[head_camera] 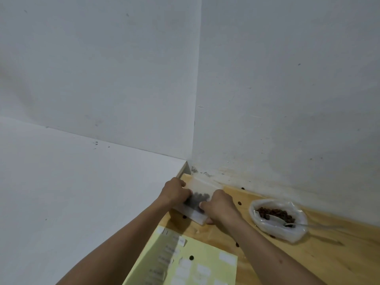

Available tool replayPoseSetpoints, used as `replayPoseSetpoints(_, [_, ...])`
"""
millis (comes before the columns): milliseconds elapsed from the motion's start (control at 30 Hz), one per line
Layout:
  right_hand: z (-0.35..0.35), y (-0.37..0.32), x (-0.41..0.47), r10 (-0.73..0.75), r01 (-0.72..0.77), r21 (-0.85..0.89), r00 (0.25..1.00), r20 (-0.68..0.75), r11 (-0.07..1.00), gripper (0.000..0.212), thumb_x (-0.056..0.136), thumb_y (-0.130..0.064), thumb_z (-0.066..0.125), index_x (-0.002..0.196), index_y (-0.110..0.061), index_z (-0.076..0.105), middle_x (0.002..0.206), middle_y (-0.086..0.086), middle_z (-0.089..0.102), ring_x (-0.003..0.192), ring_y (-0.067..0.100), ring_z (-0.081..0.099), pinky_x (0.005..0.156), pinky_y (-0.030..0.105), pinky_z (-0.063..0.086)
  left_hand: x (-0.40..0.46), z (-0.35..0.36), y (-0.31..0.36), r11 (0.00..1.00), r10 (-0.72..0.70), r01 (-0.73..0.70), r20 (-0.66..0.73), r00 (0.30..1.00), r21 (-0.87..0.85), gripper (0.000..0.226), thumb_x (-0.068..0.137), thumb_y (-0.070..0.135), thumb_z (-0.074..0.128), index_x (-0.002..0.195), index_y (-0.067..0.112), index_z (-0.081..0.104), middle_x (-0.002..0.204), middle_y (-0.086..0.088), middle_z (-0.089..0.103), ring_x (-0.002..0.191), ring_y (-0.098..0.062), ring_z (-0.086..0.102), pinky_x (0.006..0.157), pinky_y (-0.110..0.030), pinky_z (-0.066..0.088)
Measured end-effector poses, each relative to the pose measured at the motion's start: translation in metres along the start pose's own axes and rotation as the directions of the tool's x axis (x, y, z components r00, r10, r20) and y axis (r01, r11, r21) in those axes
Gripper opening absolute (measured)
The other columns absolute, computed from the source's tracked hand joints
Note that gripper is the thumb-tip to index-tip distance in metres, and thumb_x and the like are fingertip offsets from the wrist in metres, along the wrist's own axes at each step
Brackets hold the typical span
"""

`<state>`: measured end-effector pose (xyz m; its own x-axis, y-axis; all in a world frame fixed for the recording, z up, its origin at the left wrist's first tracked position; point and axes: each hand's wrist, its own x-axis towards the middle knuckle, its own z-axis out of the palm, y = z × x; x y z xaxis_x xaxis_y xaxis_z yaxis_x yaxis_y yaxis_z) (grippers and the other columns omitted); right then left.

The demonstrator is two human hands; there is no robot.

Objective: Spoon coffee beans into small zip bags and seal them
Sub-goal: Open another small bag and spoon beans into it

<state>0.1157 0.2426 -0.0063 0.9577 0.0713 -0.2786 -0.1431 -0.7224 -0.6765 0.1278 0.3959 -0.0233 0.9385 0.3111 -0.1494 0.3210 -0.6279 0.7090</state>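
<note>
Plain room corner: scuffed white walls (267,79), wooden table (329,254).

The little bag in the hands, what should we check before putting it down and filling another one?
1. Beans are inside the small zip bag: ok.
2. Left hand and right hand both grip it: ok.
3. Zip pressed fully closed: cannot tell.
4. Spoon rests in the open bean bag, within reach: ok.
5. Loose beans lie on the wooden table: not ok.
</note>
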Motion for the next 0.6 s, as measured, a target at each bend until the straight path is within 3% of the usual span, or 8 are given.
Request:
replayPoseSetpoints(67, [-0.001, -0.002, 0.002, 0.018, -0.018, 0.021, 1.0, -0.001, 1.0, 0.011, 0.093, -0.017, 0.068, 0.089, -0.009, 0.061, 0.096, 0.012, 0.068, 0.08, 0.027, 0.073, 0.063, 0.033, 0.064, 0.002, 0.0, -0.001, 1.0, 0.009, -0.009, 0.018, 1.0, 0.013, 0.027, 0.095, 0.025, 0.067, 0.115, 0.007, 0.069, 0.103, -0.005, 0.068, 0.091, -0.018, 0.065, 0.064, -0.018, 0.045])
replayPoseSetpoints(133, [-0.005, 0.0, 0.007, 0.02, -0.02, -0.032, 1.0, -0.006, 0.999, 0.014, 0.092, -0.018, 0.066, 0.082, -0.011, 0.059, 0.09, 0.01, 0.067, 0.077, 0.028, 0.073, 0.063, 0.033, 0.063, 0.004, 0.0, -0.001, 1.0, 0.015, -0.015, 0.031, 0.999, 0.006, 0.01, 0.096, 0.024, 0.066, 0.089, 0.017, 0.068, 0.094, -0.002, 0.065, 0.087, -0.018, 0.064, 0.061, -0.018, 0.044])
replayPoseSetpoints(200, [-0.01, 0.001, 0.01, 0.02, -0.022, -0.074, 0.999, -0.026, 0.997, 0.017, 0.091, -0.022, 0.065, 0.081, -0.011, 0.058, 0.088, 0.01, 0.068, 0.078, 0.028, 0.071, 0.061, 0.033, 0.056, 0.003, 0.001, 0.001, 1.0, 0.016, -0.016, 0.052, 0.999, 0.0, 0.022, 0.096, 0.022, 0.066, 0.075, 0.023, 0.06, 0.092, 0.0, 0.061, 0.085, -0.016, 0.059, 0.062, -0.017, 0.043])
replayPoseSetpoints(333, [-0.018, 0.006, 0.012, 0.018, -0.02, -0.044, 0.999, -0.034, 0.999, 0.017, 0.091, -0.024, 0.065, 0.089, -0.007, 0.062, 0.096, 0.011, 0.07, 0.087, 0.028, 0.068, 0.068, 0.036, 0.053, 0.003, 0.005, 0.004, 1.0, 0.017, -0.017, 0.083, 0.996, -0.001, 0.02, 0.093, 0.022, 0.067, 0.085, 0.005, 0.073, 0.075, -0.004, 0.056, 0.071, -0.016, 0.057, 0.057, -0.02, 0.04])
replayPoseSetpoints(600, [-0.018, 0.009, 0.016, 0.003, -0.004, -0.057, 1.0, -0.011, 0.998, 0.02, 0.094, -0.028, 0.061, 0.082, -0.012, 0.057, 0.089, 0.007, 0.064, 0.078, 0.025, 0.061, 0.059, 0.029, 0.041, 0.004, 0.006, 0.009, 1.0, -0.004, 0.002, 0.094, 0.996, 0.024, 0.02, 0.087, 0.022, 0.072, 0.074, 0.008, 0.07, 0.069, -0.005, 0.055, 0.065, -0.017, 0.054, 0.057, -0.025, 0.04])
